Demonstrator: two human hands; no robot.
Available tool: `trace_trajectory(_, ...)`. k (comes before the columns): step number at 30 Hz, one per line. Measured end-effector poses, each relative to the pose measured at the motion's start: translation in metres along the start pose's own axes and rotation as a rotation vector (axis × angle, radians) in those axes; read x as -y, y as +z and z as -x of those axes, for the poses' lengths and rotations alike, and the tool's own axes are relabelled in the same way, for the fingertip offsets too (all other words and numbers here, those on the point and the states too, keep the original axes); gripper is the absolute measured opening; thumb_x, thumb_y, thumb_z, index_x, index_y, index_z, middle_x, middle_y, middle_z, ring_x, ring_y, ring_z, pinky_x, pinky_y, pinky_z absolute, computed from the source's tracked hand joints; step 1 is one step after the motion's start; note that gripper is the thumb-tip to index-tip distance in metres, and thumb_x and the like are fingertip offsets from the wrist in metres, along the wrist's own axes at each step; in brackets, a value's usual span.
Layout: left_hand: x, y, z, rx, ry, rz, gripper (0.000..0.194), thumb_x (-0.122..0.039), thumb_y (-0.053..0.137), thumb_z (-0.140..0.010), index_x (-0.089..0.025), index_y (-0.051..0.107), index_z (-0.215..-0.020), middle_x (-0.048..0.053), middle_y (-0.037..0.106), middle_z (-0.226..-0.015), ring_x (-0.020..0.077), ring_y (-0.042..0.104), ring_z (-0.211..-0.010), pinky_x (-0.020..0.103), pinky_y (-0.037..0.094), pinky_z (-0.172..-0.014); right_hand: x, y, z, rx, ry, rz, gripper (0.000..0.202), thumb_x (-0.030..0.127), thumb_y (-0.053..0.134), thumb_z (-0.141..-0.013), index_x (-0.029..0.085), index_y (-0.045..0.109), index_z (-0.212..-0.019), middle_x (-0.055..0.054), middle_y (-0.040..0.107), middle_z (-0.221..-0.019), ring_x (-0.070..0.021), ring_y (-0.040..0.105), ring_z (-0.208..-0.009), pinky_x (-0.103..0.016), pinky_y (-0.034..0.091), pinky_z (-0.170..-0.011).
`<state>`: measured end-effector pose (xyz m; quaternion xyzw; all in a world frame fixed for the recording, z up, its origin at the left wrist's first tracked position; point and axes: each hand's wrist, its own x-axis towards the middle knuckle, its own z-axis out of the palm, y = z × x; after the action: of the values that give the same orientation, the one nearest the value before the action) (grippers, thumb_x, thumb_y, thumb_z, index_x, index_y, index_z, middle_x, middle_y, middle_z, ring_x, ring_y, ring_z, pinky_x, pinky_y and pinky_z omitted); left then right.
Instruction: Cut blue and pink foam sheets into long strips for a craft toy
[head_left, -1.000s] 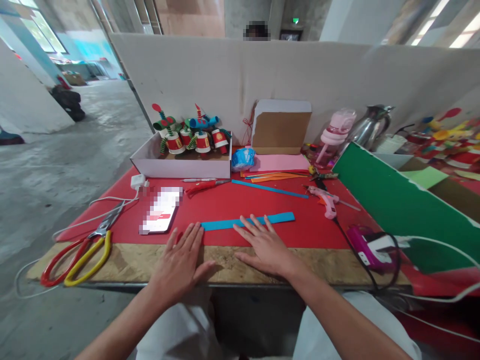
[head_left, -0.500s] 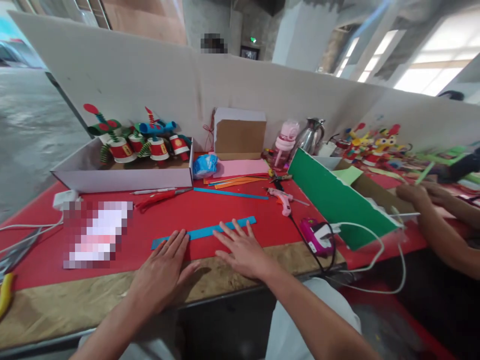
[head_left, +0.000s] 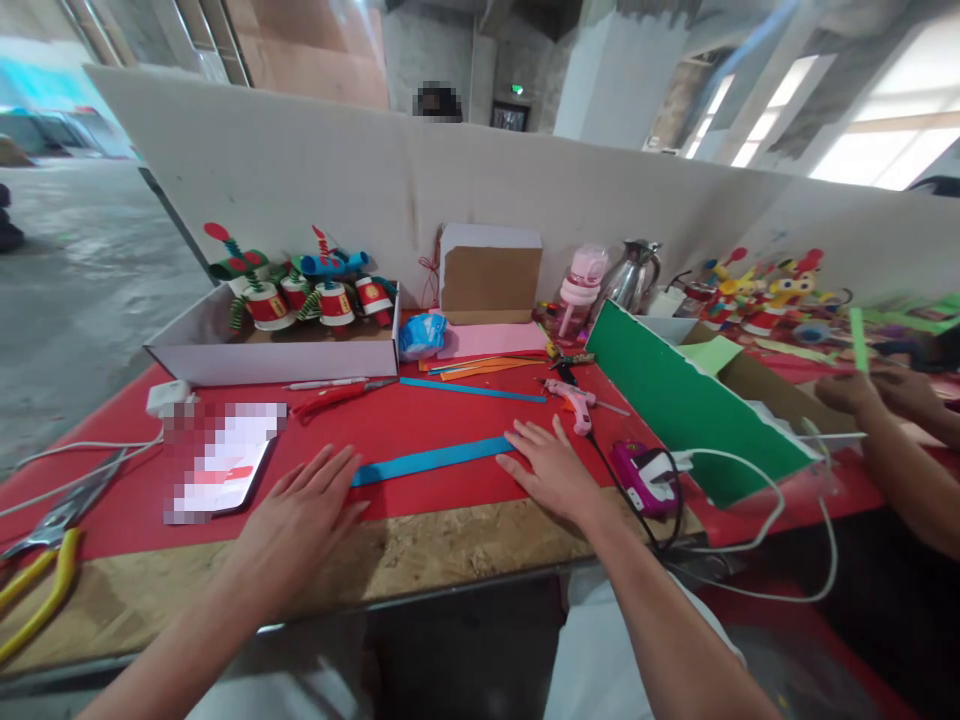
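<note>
A wide blue paper strip lies across the red table covering in front of me. My left hand rests over its left end, fingers stretched out and flat. Over the right end lies my right hand, its fingers spread. Both ends of the strip are partly hidden under the fingers. Beyond it is a narrower blue strip. A pink glue gun lies to the right of that, and a phone is left of my left hand.
Yellow-handled scissors lie far left. A white box holds several paper-cup figures. At right stand a green-sided box and a purple power adapter with cables. A co-worker's hands hold a green strip.
My hands have moved apart along the blue strip, the left toward its left end and the right toward its right end. The view has shifted slightly left.
</note>
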<state>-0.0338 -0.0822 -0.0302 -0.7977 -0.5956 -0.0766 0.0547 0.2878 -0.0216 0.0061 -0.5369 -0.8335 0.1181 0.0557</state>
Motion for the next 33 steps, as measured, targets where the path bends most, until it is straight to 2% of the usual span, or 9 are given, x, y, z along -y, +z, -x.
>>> trace_trajectory(2, -0.023, -0.006, -0.018, 0.011, 0.090, 0.038, 0.052, -0.021, 0.033, -0.090, -0.013, 0.051, -0.138, 0.014, 0.051, -0.146, 0.0265, 0.042, -0.139, 0.044, 0.040, -0.111, 0.016, 0.005, -0.004, -0.046, -0.072, -0.013, 0.073, 0.062, 0.020, -0.099, 0.012, 0.040, -0.148, -0.015, 0.039, -0.154, -0.0263, 0.028, -0.146, -0.053, 0.005, -0.121)
trace_trajectory(4, -0.049, -0.005, -0.034, 0.080, 0.177, 0.089, 0.060, -0.009, 0.032, -0.084, -0.014, 0.048, -0.141, 0.011, 0.050, -0.148, 0.0214, 0.041, -0.140, 0.039, 0.038, -0.113, 0.033, 0.014, -0.006, 0.017, -0.187, -0.060, 0.074, 0.061, 0.021, -0.099, 0.009, 0.032, -0.151, -0.014, 0.033, -0.157, -0.0240, 0.023, -0.148, -0.048, 0.009, -0.122)
trace_trajectory(7, -0.078, 0.006, -0.047, 0.163, 0.199, 0.152, 0.058, -0.013, 0.036, -0.084, -0.011, 0.048, -0.141, 0.014, 0.047, -0.149, 0.0234, 0.042, -0.139, 0.040, 0.038, -0.113, 0.049, 0.025, -0.005, 0.146, -0.237, -0.100, 0.081, 0.065, 0.025, -0.097, 0.006, 0.027, -0.153, -0.016, 0.027, -0.159, -0.0248, 0.017, -0.149, -0.046, 0.013, -0.122)
trace_trajectory(9, -0.083, 0.013, -0.047, 0.158, 0.180, 0.180, 0.054, -0.021, 0.039, -0.089, -0.010, 0.049, -0.140, 0.016, 0.047, -0.148, 0.0264, 0.044, -0.138, 0.043, 0.039, -0.112, 0.049, 0.025, -0.003, 0.201, -0.216, -0.103, 0.083, 0.067, 0.025, -0.096, 0.007, 0.025, -0.153, -0.016, 0.022, -0.160, -0.0259, 0.012, -0.150, -0.047, 0.012, -0.122)
trace_trajectory(14, -0.061, 0.018, -0.028, 0.123, 0.139, 0.206, 0.055, -0.044, 0.038, -0.096, -0.012, 0.052, -0.138, 0.016, 0.050, -0.145, 0.0287, 0.046, -0.136, 0.046, 0.043, -0.110, 0.027, 0.012, 0.005, 0.269, -0.131, -0.096, 0.080, 0.068, 0.022, -0.096, 0.014, 0.023, -0.155, -0.012, 0.014, -0.162, -0.0271, 0.007, -0.150, -0.051, 0.009, -0.122)
trace_trajectory(18, -0.030, 0.016, -0.005, 0.129, 0.061, 0.132, 0.058, -0.048, 0.033, -0.096, -0.014, 0.053, -0.138, 0.012, 0.050, -0.146, 0.0272, 0.047, -0.136, 0.043, 0.044, -0.109, 0.005, 0.007, 0.011, 0.263, -0.044, -0.058, 0.081, 0.069, 0.017, -0.095, 0.013, 0.024, -0.155, -0.013, 0.012, -0.162, -0.0259, 0.007, -0.150, -0.049, 0.009, -0.122)
trace_trajectory(25, 0.021, 0.013, 0.022, 0.104, -0.018, 0.119, 0.055, -0.048, 0.030, -0.097, -0.018, 0.059, -0.133, 0.010, 0.056, -0.141, 0.0288, 0.043, -0.138, 0.048, 0.038, -0.114, -0.006, -0.002, 0.011, 0.146, 0.047, 0.086, 0.080, 0.066, 0.021, -0.097, 0.006, 0.040, -0.147, -0.018, 0.031, -0.156, -0.0290, 0.023, -0.147, -0.053, 0.010, -0.121)
trace_trajectory(29, 0.004, 0.011, 0.015, 0.062, -0.019, 0.142, 0.056, -0.048, 0.029, -0.098, -0.016, 0.058, -0.134, 0.011, 0.053, -0.144, 0.0292, 0.041, -0.140, 0.047, 0.038, -0.114, 0.022, 0.004, 0.002, -0.042, -0.122, 0.094, 0.076, 0.063, 0.028, -0.097, 0.007, 0.039, -0.148, -0.016, 0.029, -0.158, -0.0281, 0.018, -0.149, -0.051, 0.006, -0.122)
trace_trajectory(33, -0.037, 0.006, -0.007, 0.083, 0.057, 0.176, 0.054, -0.047, 0.032, -0.099, -0.016, 0.055, -0.137, 0.012, 0.053, -0.144, 0.0284, 0.041, -0.139, 0.046, 0.038, -0.113, 0.050, 0.026, -0.008, 0.035, -0.381, -0.020, 0.064, 0.056, 0.025, -0.101, 0.018, 0.033, -0.152, -0.008, 0.031, -0.158, -0.0238, 0.019, -0.149, -0.049, 0.012, -0.122)
